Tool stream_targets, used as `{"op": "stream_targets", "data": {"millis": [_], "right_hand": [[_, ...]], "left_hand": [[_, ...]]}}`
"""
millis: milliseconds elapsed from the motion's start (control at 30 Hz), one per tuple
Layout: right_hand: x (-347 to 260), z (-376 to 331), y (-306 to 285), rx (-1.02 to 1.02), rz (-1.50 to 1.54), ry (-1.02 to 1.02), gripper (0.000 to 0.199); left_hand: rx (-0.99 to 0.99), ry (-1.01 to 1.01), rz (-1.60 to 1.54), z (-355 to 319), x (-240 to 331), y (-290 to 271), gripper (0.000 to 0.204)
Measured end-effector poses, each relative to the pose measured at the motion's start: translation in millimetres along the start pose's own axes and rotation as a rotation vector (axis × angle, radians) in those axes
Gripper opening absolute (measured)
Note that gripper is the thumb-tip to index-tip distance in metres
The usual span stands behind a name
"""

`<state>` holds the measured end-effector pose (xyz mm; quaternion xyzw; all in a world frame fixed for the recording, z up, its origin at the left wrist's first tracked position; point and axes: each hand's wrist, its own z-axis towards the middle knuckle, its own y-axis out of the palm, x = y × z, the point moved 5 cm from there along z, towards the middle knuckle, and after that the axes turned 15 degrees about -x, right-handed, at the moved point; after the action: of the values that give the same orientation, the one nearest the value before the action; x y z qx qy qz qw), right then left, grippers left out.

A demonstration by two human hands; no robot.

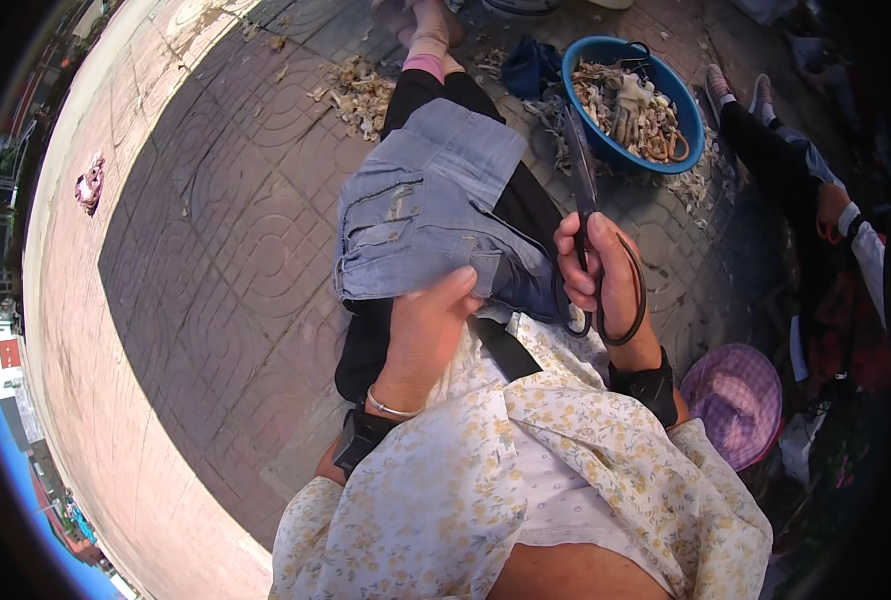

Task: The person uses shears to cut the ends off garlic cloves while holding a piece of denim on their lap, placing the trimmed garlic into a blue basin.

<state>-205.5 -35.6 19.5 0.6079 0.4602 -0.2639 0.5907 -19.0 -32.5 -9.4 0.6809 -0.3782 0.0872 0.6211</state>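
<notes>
Scissors with long dark blades and large black loop handles sit in the right hand, whose fingers are curled through and around the loops in a closed grip; the blades look shut and point away from the person, toward the blue basin. That basin stands on the paved ground beyond the scissor tips, filled with pale, stringy trimmed pieces, and more of the same scraps lie scattered around its near rim. Just to the left of the scissors, a piece of folded blue denim cloth is draped over the person's lap and black-trousered legs. The left hand rests on the near edge of this denim, fingers bent and pressing down on the cloth, thumb tip at its hem; whether it pinches the fabric or only lies on it cannot be told. A thin bracelet circles that wrist. Right of the scissors, well apart, another person's hand and dark sleeve show, and a purple woven hat lies nearer.
</notes>
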Motion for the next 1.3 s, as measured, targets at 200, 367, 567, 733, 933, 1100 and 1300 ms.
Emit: {"op": "stream_targets", "data": {"millis": [200, 367, 567, 733, 933, 1100, 1300], "right_hand": [[11.3, -24.1, 26.8, -0.297, 0.019, 0.286, 0.037], [17.7, -36.6, 25.2, -0.323, 0.103, 0.353, 0.036], [-0.1, -34.1, 33.3, -0.422, 0.075, 0.421, 0.038], [34.2, -34.2, 9.5, -0.502, 0.005, 0.412, 0.041], [67.6, -36.1, 0.7, -0.458, 0.067, 0.321, 0.039], [13.0, -34.0, 32.9, -0.549, 0.09, 0.248, 0.036], [-12.9, -50.8, 37.1, -0.475, 0.026, 0.266, 0.036]], "left_hand": [[-0.031, 0.096, -0.014, 2.8, 14.7, -1.1, 0.018], [0.028, 0.08, -0.016, 6.1, 12.5, -3.2, 0.018], [0.031, 0.091, -0.003, 7.4, 8.6, -12.6, 0.022], [0.076, 0.113, 0.0, 9.7, 2.4, -10.3, 0.023], [-0.054, 0.052, 0.065, 11.6, 2.7, -6.4, 0.007], [0.059, -0.071, 0.019, 4.5, 7.3, -8.3, 0.012], [0.013, -0.147, 0.0, 9.3, -0.6, 0.9, 0.011]]}}
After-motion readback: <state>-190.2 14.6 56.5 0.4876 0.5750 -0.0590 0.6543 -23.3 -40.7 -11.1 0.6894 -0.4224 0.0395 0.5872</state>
